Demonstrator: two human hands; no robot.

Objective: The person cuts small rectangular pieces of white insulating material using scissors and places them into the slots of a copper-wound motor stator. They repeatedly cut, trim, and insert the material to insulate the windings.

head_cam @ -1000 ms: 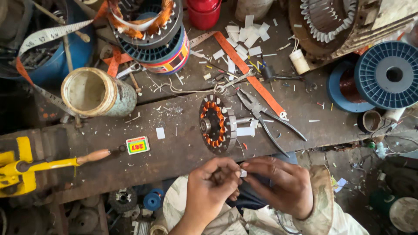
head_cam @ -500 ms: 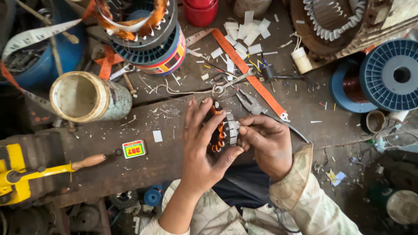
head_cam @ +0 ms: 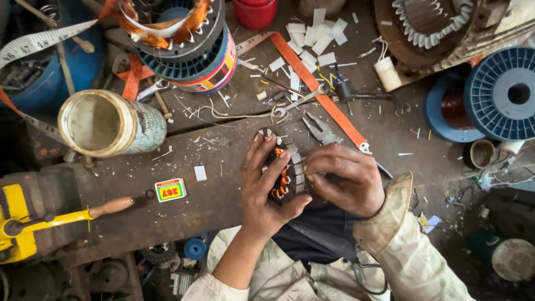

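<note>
A small round motor stator with orange copper windings and white paper slot liners rests at the near edge of the dark wooden workbench. My left hand lies over its left side, fingers spread across the core and thumb under its near edge. My right hand grips its right side, fingertips pressed on the white liners. Both hands hold the stator between them.
An open dusty jar stands at left, a yellow-handled tool further left, a small matchbox-like box near it. Pliers, an orange strap, paper strips, larger stators and blue wire spools crowd the back and right.
My hands rose from my lap to the bench and closed around the stator, which shifted slightly toward the bench's near edge. My view has moved in closer.
</note>
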